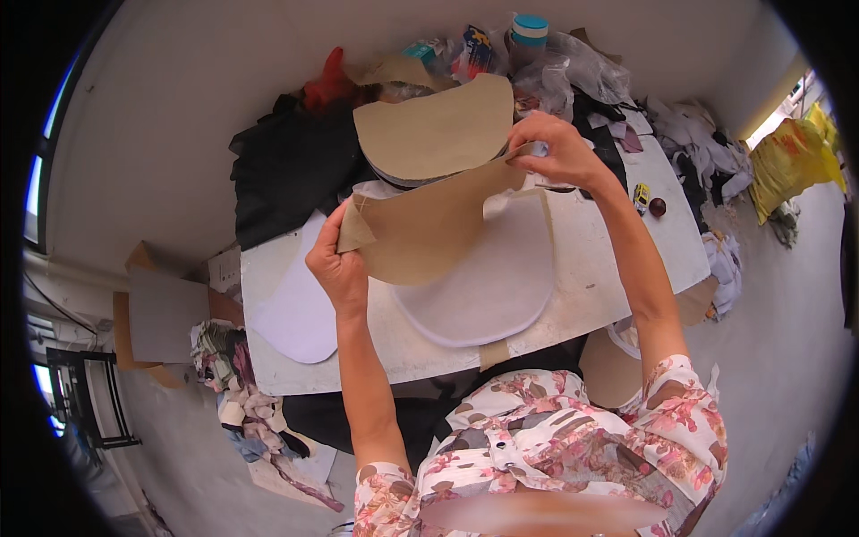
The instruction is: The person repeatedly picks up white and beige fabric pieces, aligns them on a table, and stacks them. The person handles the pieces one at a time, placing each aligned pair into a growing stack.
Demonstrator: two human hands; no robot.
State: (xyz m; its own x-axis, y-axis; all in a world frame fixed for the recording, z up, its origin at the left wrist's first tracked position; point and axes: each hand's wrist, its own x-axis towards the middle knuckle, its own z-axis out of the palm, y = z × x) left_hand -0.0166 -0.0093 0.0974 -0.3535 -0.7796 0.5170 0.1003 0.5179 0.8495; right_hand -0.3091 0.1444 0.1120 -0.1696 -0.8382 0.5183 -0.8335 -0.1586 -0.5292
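Note:
Between my two hands hangs a tan fabric piece (429, 234) with a curved lower edge, raised above the white table. My left hand (338, 259) is closed on its left corner, which folds over toward me. The right corner is pinched by my right hand (557, 152), higher and farther off. Under the tan piece lies a white rounded panel (483, 309), partly covered by it. A second white piece (291, 304) rests at the left of the table. Just beyond my hands stands a stack of similar tan pieces (438, 130).
Black fabric (300, 170) covers the far left of the table (599, 295). Plastic bags and a jar with a teal lid (529, 31) crowd the back. A small toy car (642, 199) and a dark red ball (658, 207) sit at right. Fabric scraps (237, 385) heap beside the table.

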